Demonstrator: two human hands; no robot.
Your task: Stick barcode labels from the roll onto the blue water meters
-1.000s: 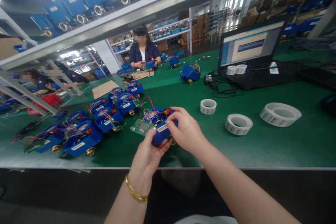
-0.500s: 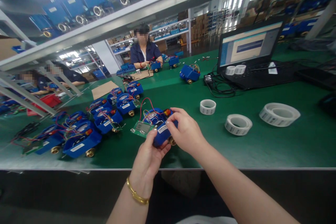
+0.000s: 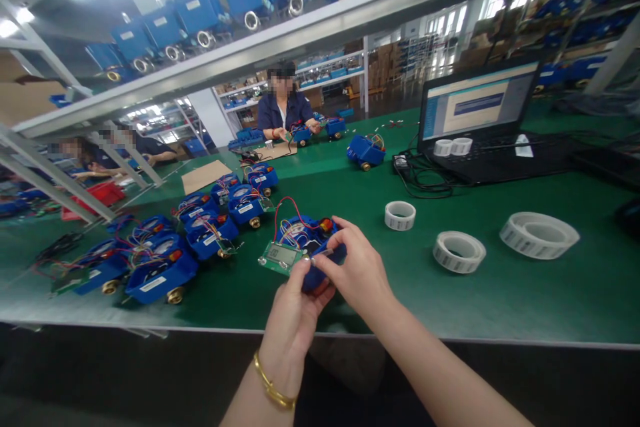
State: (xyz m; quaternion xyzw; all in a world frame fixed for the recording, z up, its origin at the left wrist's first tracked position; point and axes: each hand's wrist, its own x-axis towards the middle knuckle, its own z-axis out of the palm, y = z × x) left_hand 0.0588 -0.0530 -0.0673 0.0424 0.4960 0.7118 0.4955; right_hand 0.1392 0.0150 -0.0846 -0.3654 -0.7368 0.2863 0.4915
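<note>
A blue water meter [image 3: 314, 278] with an open top and coloured wires is gripped in my left hand [image 3: 295, 310], the thumb on its front and the fingers underneath. A green circuit board [image 3: 278, 256] with a small grey display hangs out on its left side, joined by wires. My right hand [image 3: 357, 263] is closed at the meter's right front, thumb and forefinger pinched close to my left thumb. These fingers cover most of the front face, and whether a label lies under them is hidden.
Several similar blue meters [image 3: 163, 277] stand to the left on the green table [image 3: 350, 313]. Label rolls [image 3: 459, 252] lie to the right, before an open laptop [image 3: 475, 107] with cables. A shelf [image 3: 225, 50] of meters crosses overhead. A co-worker [image 3: 285, 110] sits opposite.
The view has shifted slightly, so most things sit lower and farther right. My right thumb and forefinger have moved across the meter's front towards my left thumb, covering the white label seen before.
</note>
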